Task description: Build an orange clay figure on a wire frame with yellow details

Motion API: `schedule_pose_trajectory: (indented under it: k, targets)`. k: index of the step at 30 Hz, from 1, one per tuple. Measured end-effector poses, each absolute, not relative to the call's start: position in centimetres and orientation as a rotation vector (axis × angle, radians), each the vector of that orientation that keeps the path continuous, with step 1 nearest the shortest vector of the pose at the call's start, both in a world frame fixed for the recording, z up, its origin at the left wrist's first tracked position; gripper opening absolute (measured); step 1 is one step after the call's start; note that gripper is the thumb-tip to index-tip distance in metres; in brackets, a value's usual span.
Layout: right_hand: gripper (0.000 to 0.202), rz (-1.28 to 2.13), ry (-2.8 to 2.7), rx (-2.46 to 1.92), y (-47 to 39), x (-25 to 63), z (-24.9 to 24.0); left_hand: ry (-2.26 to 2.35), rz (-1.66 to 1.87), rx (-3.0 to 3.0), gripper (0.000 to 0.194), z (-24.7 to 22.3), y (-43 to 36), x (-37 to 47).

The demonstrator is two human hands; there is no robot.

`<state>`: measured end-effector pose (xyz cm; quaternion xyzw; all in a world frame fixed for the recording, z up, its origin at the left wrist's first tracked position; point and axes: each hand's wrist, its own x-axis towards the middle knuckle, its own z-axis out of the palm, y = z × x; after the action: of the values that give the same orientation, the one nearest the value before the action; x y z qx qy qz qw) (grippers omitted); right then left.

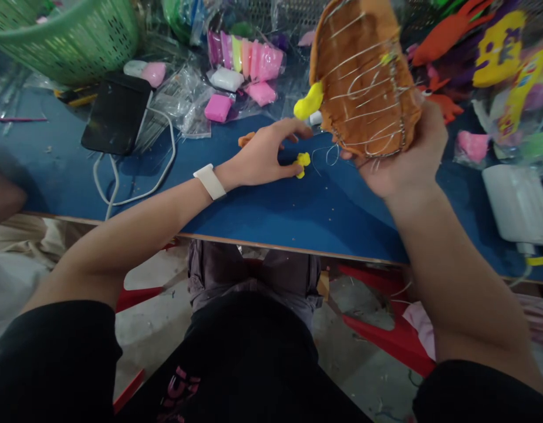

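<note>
My right hand (398,153) grips an orange-brown clay shell (359,76) from its lower right side, holding it up above the table. Thin pale wires cross its hollow inner face, and a beaded dark line runs along one side. A smooth yellow clay lump (309,103) shows against its left edge. Over the table, my left hand (271,151) has its fingers curved and apart, with the thumb tip touching a small crumpled yellow clay piece (303,163). Fine loose thread (330,155) curls between that piece and the shell. An orange lump (246,139) is partly hidden behind my left hand.
Pink clay packs (218,108) and a multicoloured clay pack (247,56) lie at the back. A black device (117,111) with a white cable sits left, near a green basket (77,41). Orange crab-like figures (447,35) and a white box (518,202) are right.
</note>
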<state>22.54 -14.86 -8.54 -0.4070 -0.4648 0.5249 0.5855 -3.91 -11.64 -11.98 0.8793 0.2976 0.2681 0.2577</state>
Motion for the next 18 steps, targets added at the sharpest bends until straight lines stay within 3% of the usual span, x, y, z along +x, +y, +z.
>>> schedule_pose_trajectory:
  k: [7, 13, 18]
  targets:
    - [0.063, 1.326, -1.105, -0.875, -15.4, 23.6, -7.7, 0.759, 0.609, 2.625, 0.034, -10.9, -12.9, -4.2]
    - [0.042, 1.293, -1.012, -0.918, -15.5, 22.9, -8.4, 0.822, 0.792, 2.71, 0.023, -10.7, -12.1, -5.6]
    - [0.041, 1.267, -0.969, -0.908, -15.5, 22.6, -8.6, 0.83, 0.758, 2.685, 0.023, -10.5, -11.6, -6.1]
